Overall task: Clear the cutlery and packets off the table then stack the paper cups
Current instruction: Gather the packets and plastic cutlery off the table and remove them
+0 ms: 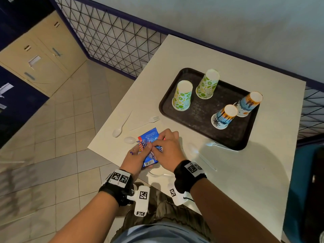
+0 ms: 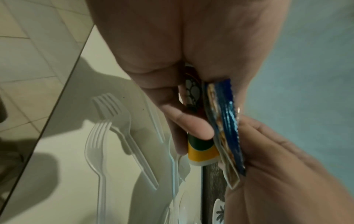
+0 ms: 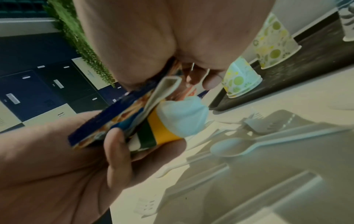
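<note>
Both hands meet at the table's near left edge around a bundle of snack packets (image 1: 149,137), blue on the outside. My left hand (image 1: 140,152) holds the bundle from below, thumb across it. My right hand (image 1: 158,146) pinches it from above. In the left wrist view the blue packets (image 2: 228,125) stand edge-on beside a yellow and green packet (image 2: 201,153). The right wrist view shows the same bundle (image 3: 118,119). White plastic spoons (image 1: 117,132) and a fork (image 1: 152,119) lie on the white table (image 1: 245,172). Several paper cups stand upside down on a black tray (image 1: 201,109): two lime-patterned (image 1: 182,98), two palm-patterned (image 1: 224,116).
More cutlery lies near my hands: a spoon (image 1: 201,155) to the right, another piece (image 1: 215,144) at the tray's front edge, forks (image 2: 99,151) by the table edge. Tiled floor and a mesh railing (image 1: 114,37) are to the left. A wall is behind the table.
</note>
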Demonstrator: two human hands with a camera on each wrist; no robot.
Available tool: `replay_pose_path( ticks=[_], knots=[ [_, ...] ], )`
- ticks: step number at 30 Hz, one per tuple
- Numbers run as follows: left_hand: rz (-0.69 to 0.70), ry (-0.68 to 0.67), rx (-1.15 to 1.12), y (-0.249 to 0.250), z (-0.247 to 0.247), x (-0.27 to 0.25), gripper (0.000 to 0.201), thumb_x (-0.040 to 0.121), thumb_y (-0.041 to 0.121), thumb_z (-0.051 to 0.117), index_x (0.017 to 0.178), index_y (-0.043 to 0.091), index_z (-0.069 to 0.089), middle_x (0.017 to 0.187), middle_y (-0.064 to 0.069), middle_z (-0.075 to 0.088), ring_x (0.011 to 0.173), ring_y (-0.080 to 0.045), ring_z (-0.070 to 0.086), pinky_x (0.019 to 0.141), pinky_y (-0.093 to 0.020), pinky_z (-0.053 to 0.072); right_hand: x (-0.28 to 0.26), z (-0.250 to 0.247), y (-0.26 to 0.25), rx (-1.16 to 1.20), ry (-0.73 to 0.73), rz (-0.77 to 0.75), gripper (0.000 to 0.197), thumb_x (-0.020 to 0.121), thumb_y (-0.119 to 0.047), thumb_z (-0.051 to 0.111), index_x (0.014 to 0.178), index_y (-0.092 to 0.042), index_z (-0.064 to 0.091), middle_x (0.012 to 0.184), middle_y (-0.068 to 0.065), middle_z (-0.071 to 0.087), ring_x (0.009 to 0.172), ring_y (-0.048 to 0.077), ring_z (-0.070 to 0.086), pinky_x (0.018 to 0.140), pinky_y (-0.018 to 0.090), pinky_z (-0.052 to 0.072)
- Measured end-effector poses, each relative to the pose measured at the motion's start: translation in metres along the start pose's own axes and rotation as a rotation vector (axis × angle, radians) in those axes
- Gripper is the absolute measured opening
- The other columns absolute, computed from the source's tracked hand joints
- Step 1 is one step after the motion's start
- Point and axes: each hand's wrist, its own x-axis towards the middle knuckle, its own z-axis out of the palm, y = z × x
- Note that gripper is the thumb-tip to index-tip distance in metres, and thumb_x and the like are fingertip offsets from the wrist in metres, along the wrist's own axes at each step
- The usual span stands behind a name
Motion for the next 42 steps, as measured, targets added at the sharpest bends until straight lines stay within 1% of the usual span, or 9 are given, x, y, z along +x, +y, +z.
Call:
replay_pose_path(
  ticks=[8, 11, 15, 23, 27, 31, 35, 38, 42],
  knots=[
    [-0.028, 0.013, -0.033, -0.002, -0.01, -0.001, 0.02, 0.106, 0.028, 0.062, 0.119, 0.015, 0.072, 0.104, -0.013, 0.084, 0.076, -0.015, 0.082, 0.054, -0.023, 0.06, 0.018, -0.016, 0.009, 0.512, 0.056, 0.166, 0.03, 0.094, 0.004, 0.054, 0.095, -0.011, 0.08, 0.105, -0.001, 0.058, 0.094, -0.002, 0.057, 0.084, 0.01, 0.045],
    [-0.002, 0.03, 0.054, -0.004, -0.018, 0.0, 0.017, 0.105, 0.031, 0.064, 0.112, 0.019, 0.073, 0.101, -0.009, 0.085, 0.076, -0.014, 0.082, 0.058, -0.022, 0.06, 0.053, -0.018, 0.028, 0.186, 0.187, 0.283, 0.018, 0.093, -0.014, 0.06, 0.107, -0.018, 0.07, 0.111, 0.002, 0.06, 0.091, 0.006, 0.062, 0.086, 0.016, 0.047],
    [0.019, 0.031, 0.096, -0.004, -0.022, 0.0, 0.02, 0.105, 0.034, 0.064, 0.116, 0.02, 0.073, 0.099, -0.003, 0.086, 0.085, -0.021, 0.083, 0.062, -0.027, 0.063, 0.096, 0.002, 0.053, -0.337, -0.081, 0.35, 0.052, 0.095, -0.042, 0.061, 0.135, -0.01, 0.051, 0.134, 0.014, 0.05, 0.123, 0.035, 0.054, 0.104, 0.046, 0.047],
    [0.037, 0.04, 0.1, -0.006, -0.029, 0.007, 0.026, 0.103, 0.03, 0.067, 0.123, 0.014, 0.072, 0.108, -0.009, 0.084, 0.095, -0.029, 0.083, 0.073, -0.035, 0.066, 0.109, 0.021, 0.061, -0.622, -0.078, 0.255, 0.044, 0.099, -0.028, 0.054, 0.139, -0.011, 0.049, 0.138, 0.01, 0.054, 0.13, 0.031, 0.049, 0.101, 0.046, 0.045],
    [0.033, 0.023, 0.105, -0.008, -0.028, 0.01, 0.023, 0.103, 0.031, 0.066, 0.119, 0.015, 0.073, 0.106, -0.008, 0.085, 0.092, -0.026, 0.083, 0.069, -0.03, 0.064, 0.097, -0.011, 0.048, -0.404, 0.073, 0.255, 0.033, 0.099, -0.031, 0.054, 0.123, -0.007, 0.054, 0.122, 0.013, 0.061, 0.117, 0.032, 0.056, 0.094, 0.045, 0.048],
    [0.044, 0.004, 0.154, -0.01, -0.021, 0.014, 0.021, 0.103, 0.035, 0.066, 0.113, 0.018, 0.074, 0.103, -0.007, 0.085, 0.089, -0.025, 0.083, 0.071, -0.032, 0.062, 0.053, -0.07, 0.045, 0.102, 0.335, 0.214, 0.016, 0.092, -0.011, 0.066, 0.104, -0.009, 0.055, 0.077, 0.008, 0.065, 0.07, 0.022, 0.063, 0.068, 0.03, 0.05],
    [0.057, -0.023, 0.175, -0.009, -0.011, 0.021, 0.027, 0.103, 0.036, 0.067, 0.117, 0.014, 0.074, 0.105, -0.009, 0.085, 0.091, -0.029, 0.082, 0.076, -0.037, 0.062, -0.014, -0.112, 0.075, 0.272, 0.514, 0.367, 0.019, 0.09, -0.01, 0.07, 0.103, -0.015, 0.057, 0.083, -0.009, 0.071, 0.069, 0.001, 0.067, 0.074, 0.018, 0.053],
    [0.054, -0.043, 0.199, -0.008, -0.002, 0.026, 0.031, 0.102, 0.038, 0.068, 0.118, 0.012, 0.074, 0.106, -0.01, 0.085, 0.093, -0.033, 0.082, 0.083, -0.043, 0.064, -0.057, -0.112, 0.114, 0.617, 0.556, 0.566, 0.013, 0.089, -0.001, 0.071, 0.097, -0.008, 0.062, 0.08, 0.011, 0.075, 0.075, 0.026, 0.078, 0.084, 0.045, 0.062],
    [0.049, -0.085, 0.248, -0.006, 0.016, 0.03, 0.031, 0.103, 0.039, 0.067, 0.119, 0.014, 0.074, 0.104, -0.009, 0.085, 0.094, -0.033, 0.082, 0.082, -0.042, 0.066, -0.087, -0.091, 0.148, 0.646, 0.536, 0.729, 0.015, 0.081, 0.002, 0.076, 0.08, -0.01, 0.066, 0.076, 0.012, 0.074, 0.081, 0.037, 0.075, 0.084, 0.048, 0.061]
  ],
)
